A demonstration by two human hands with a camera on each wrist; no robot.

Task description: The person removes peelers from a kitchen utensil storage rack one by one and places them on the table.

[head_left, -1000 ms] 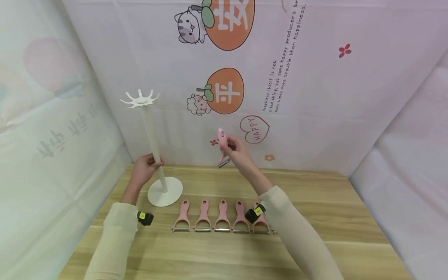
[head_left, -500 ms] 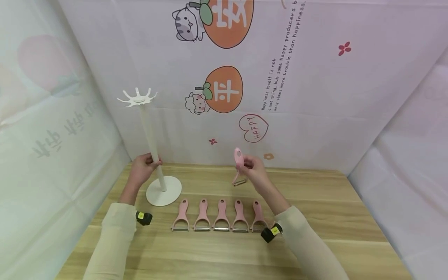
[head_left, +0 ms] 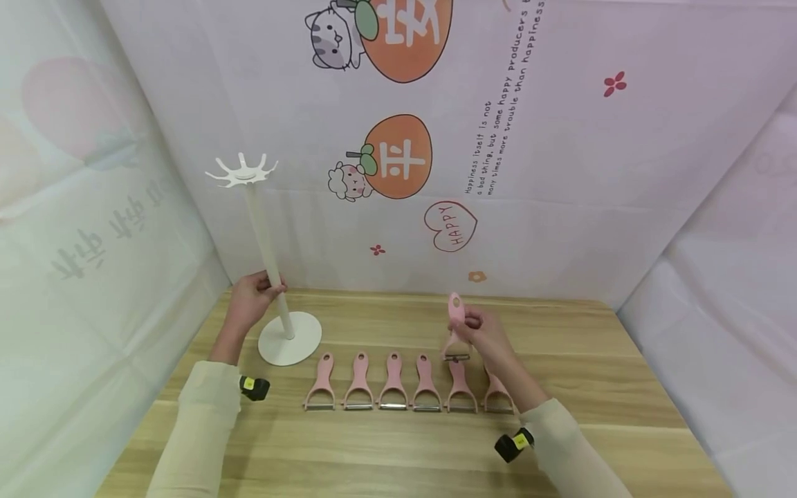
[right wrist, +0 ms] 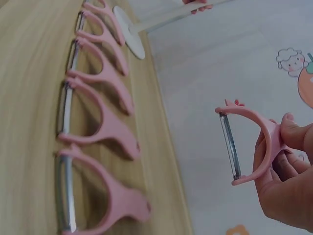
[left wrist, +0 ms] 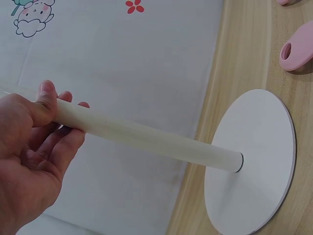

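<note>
My left hand (head_left: pixel 250 302) grips the pole of a white stand (head_left: pixel 264 242), thumb on one side and fingers behind, as the left wrist view shows. The stand has a round base (left wrist: pixel 254 196) on the table and a ring of curved hooks (head_left: pixel 244 173) on top, with nothing hanging from them. With my right hand (head_left: pixel 488 335) I pinch a pink Y-shaped peeler (right wrist: pixel 259 132) by its handle. Its holed end points up and its metal blade points down, just above the row. Several matching peelers (head_left: pixel 394 380) lie side by side on the table, handles toward the back wall.
The wooden table (head_left: pixel 349 456) meets a white printed cloth (head_left: pixel 548 242) at the back. More cloth hangs along the left and right sides. The rightmost lying peeler (head_left: pixel 498 398) is partly covered by my right forearm.
My right hand has moved right and down with the peeler, away from the stand and closer to the row's right end. The left hand keeps its grip on the pole.
</note>
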